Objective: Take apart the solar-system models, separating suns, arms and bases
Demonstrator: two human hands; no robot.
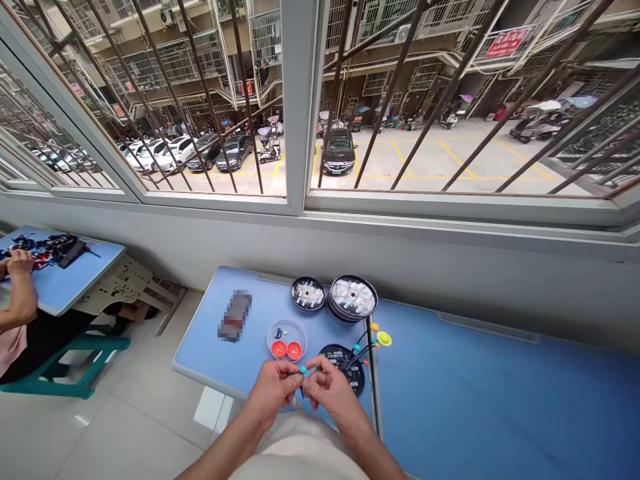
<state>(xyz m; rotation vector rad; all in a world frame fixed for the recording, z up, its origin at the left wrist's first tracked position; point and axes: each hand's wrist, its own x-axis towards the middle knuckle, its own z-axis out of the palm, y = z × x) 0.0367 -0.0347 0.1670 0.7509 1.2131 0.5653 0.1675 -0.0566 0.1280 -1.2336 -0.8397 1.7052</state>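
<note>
My left hand (273, 392) and my right hand (331, 390) meet close together at the table's front edge, fingers pinched. Between the fingertips shows a small teal ball (303, 369), with a bit of thin dark stem by it; the fingers hide the rest. Just beyond my hands, a clear round dish (301, 328) holds two red cups (295, 351) and a small black piece (279, 333). Beside my right hand lies a black disc (356, 383). Over it spread black stems (353, 357) with coloured tips, one ending in a yellow cup (384, 339).
Black round discs with silvery tops stand at the back, one lower (307, 294) and one stack (353, 297). A pixelated dark object (235, 317) lies on the left of the blue table (205, 340). Another person (20, 293) works at a table on the left, on a green stool (65, 367).
</note>
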